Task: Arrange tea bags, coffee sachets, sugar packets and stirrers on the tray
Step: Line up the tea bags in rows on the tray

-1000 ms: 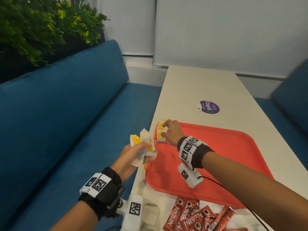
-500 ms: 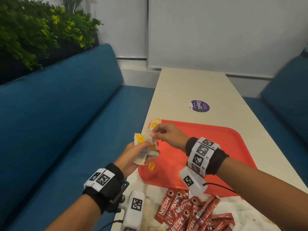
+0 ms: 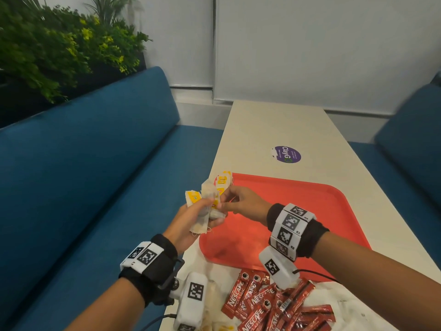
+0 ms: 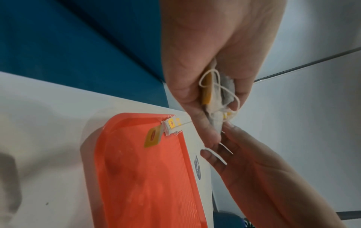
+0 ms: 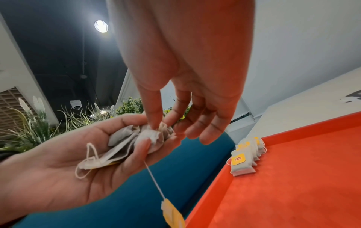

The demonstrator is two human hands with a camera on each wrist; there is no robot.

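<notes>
While the blue bench seat [image 3: 100,163] fills the left side, a bunch of tea bags [image 5: 134,141] is gripped in the left hand [image 3: 191,223], fingers and thumb curled round the paper pouches, with loose strings looped over the palm and one yellow tag [image 5: 173,215] dangling below on its string. Just beside it, one bag at the top of the bunch is pinched by the thumb and forefinger of the right hand [image 3: 243,204], the other fingers hanging loosely. Both hands are held above the near left edge of the red tray [image 3: 298,211], which is set on the pale worktop [image 3: 274,125]. A short row of tea bags [image 5: 247,155] is stood in the tray's far left corner. Red coffee sachets [image 3: 274,304] are heaped on the worktop nearest the person.
</notes>
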